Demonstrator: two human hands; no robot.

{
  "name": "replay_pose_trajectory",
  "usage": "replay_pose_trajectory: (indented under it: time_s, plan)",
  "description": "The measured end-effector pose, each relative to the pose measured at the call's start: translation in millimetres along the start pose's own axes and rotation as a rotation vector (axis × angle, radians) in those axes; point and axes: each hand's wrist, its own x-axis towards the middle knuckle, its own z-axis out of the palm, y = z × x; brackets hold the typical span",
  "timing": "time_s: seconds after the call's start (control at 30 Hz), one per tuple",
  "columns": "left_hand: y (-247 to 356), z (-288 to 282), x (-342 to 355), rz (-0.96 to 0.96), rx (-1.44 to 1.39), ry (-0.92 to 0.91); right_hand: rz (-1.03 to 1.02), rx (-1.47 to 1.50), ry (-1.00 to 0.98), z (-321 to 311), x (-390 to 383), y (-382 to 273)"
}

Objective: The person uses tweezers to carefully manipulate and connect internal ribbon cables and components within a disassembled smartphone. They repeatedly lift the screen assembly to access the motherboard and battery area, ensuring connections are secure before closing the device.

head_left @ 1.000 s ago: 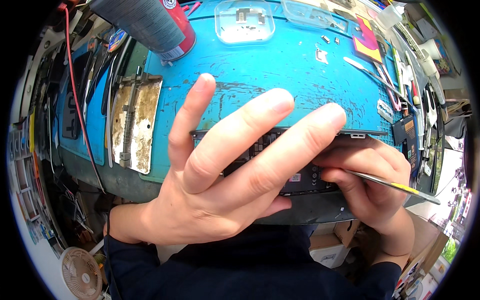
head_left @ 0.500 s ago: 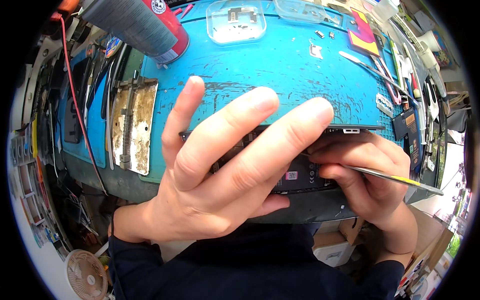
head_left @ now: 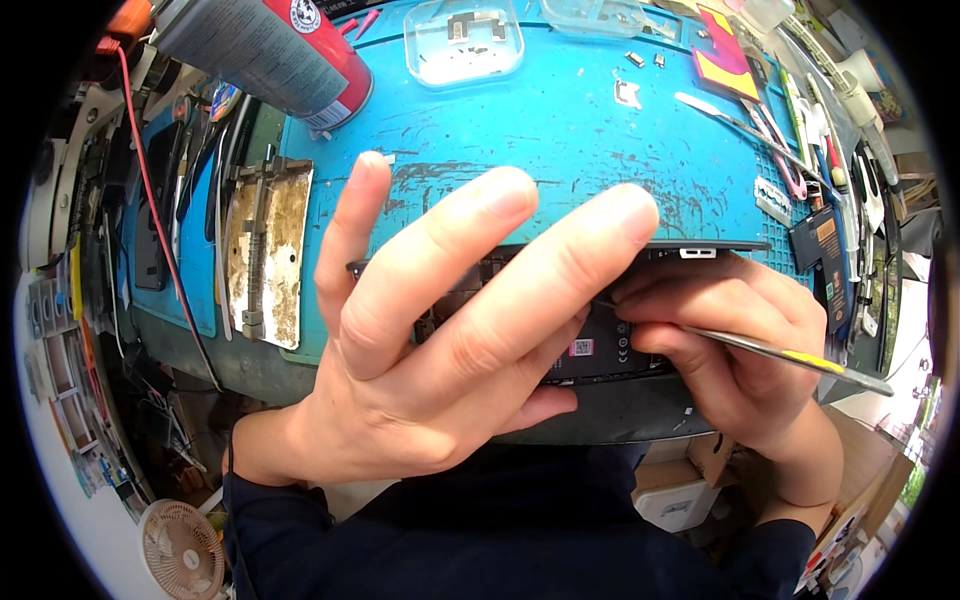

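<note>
An opened smartphone (head_left: pixel 603 345) with a black battery and bared inner parts lies mostly under my hands at the mat's near edge. My left hand (head_left: pixel 430 350) reaches across it. Three of its fingers fan out above the phone, while the thumb sits by the near edge and the index finger bends down to the phone, its tip hidden. From the right, my right hand (head_left: pixel 740 330) is closed on slim grey tweezers (head_left: pixel 765 347) with a yellow mark. Their rear end points right and down; the working tip is hidden between my hands.
A blue work mat (head_left: pixel 480 125) bears a red-and-grey can (head_left: pixel 270 60), a clear box of small parts (head_left: pixel 463 65) and a metal holder (head_left: pixel 268 250). A white-bladed tool (head_left: pixel 730 122) and a battery (head_left: pixel 825 255) lie at right. A red cable (head_left: pixel 150 190) crosses the left.
The view has shifted slightly, so the mat and its things sit a little differently. Both hands keep nearly the same pose, the right one still on the tweezers.
</note>
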Motion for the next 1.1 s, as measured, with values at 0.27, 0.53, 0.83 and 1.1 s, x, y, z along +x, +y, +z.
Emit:
replay_pose_trajectory:
  time_s: [0.27, 0.53, 0.83, 1.1]
  plan:
    - [0.9, -5.1, 1.9, -0.019, 0.014, -0.021, 0.037, 0.033, -0.005, -0.9, -0.4, -1.1]
    - [0.5, -1.7, -0.3, -0.003, -0.010, 0.009, 0.030, 0.012, -0.016, -2.1, -1.0, -0.9]
    - [2.9, -9.0, 3.3, -0.044, -0.037, -0.074, 0.024, 0.001, -0.015, -0.4, -0.8, -2.2]
    - [3.1, -7.3, 0.4, -0.029, -0.039, -0.072, -0.046, 0.001, 0.011, 1.0, -3.5, 2.1]
